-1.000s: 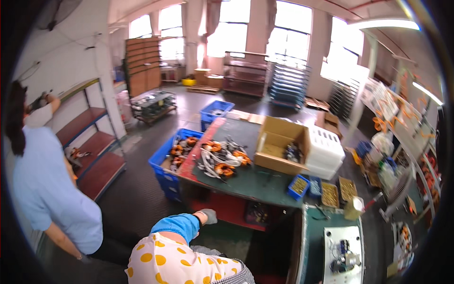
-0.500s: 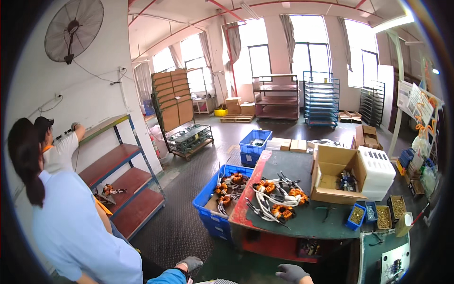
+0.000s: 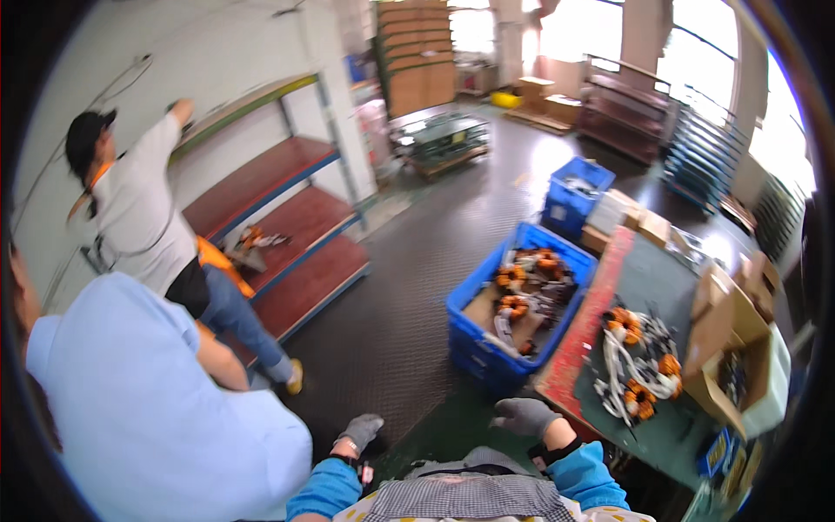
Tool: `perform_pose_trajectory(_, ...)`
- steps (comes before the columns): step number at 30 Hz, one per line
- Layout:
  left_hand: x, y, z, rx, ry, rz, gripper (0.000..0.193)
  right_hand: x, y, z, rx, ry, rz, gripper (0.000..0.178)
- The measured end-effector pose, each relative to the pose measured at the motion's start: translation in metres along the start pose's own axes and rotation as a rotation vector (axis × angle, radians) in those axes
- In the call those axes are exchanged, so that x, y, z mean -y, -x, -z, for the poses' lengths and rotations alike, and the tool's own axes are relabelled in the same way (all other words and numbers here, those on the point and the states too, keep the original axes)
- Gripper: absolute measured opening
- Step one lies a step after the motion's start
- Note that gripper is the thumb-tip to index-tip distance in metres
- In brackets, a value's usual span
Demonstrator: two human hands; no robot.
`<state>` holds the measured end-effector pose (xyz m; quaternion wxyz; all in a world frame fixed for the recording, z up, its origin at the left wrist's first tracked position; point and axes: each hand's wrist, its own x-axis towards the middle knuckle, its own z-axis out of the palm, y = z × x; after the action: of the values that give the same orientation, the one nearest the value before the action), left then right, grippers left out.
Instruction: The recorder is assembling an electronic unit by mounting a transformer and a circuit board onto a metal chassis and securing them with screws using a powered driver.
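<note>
- While neither hand shows anything gripped, both hang apart with fingers loosely spread: the left hand (image 3: 361, 431) over the floor, the right hand (image 3: 526, 418) near the table's corner, contact unclear.
- At twelve o'clock from the right hand stands a blue plastic crate (image 3: 477, 348); several orange-wound toroidal coils (image 3: 513, 306) lie inside, so this lot looks stowed.
- At two o'clock from it, loose toroidal coils (image 3: 639, 398) with tangled white leads lie on the green-topped table (image 3: 657, 283), outside any container; whether their assembly is finished cannot be told.
- At eleven o'clock from the left hand, a shelf rack (image 3: 270, 165) bears another orange-wound part (image 3: 252, 237).
- At nine o'clock, close by, is a co-worker in light blue (image 3: 156, 391).
</note>
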<state>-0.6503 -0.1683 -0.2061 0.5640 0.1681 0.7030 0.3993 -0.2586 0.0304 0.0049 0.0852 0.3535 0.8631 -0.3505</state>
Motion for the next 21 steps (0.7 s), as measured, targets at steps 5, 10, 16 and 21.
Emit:
perform_pose_trajectory(5, -0.076, 0.007, -0.015, -0.027, 0.222, 0.015, 0.037, -0.005, -0.092, 0.015, 0.123, 0.085, 0.107, 0.049)
perform_pose_trajectory(10, -0.13, -0.055, 0.02, -0.054, 0.253, -0.006, 0.041, -0.004, -0.21, 0.052, 0.243, 0.15, 0.134, 0.05)
perform_pose_trajectory(16, -0.114, -0.171, 0.131, -0.09, -1.139, -0.348, 0.033, -0.032, -0.394, 0.084, 0.167, 0.044, 0.117, 0.045)
perform_pose_trajectory(21, -0.088, -0.201, 0.199, -0.239, -0.324, 0.266, 0.028, -0.025, -0.507, 0.147, 0.196, 0.074, 0.12, 0.045)
